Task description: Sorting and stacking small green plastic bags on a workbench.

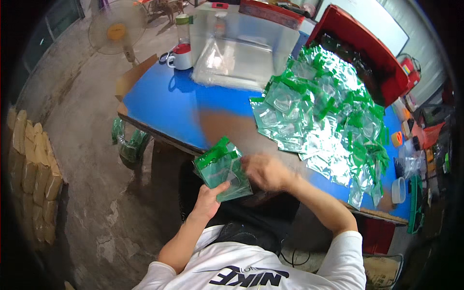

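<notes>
My left hand [209, 200] grips a small stack of clear plastic packets [223, 171] with green tops, its thumb lying across the front. The stack is held over my lap, just off the table's near edge. At the stack's right side is my right hand [266, 171], fingers curled and smeared by motion. Whether it pinches a packet I cannot tell. A large heap of similar green and clear packets [290, 113] spreads over the right half of the blue table [159, 108], some of them shiny with glare.
Behind the table's middle stands a clear plastic bin [237, 58], with a white mug [181, 59] beside it. A red crate [362, 53] backs the heap. A fan [116, 31] stands at far left, brown wrapped bundles [38, 183] nearer. A clear round tub [398, 190] sits at right.
</notes>
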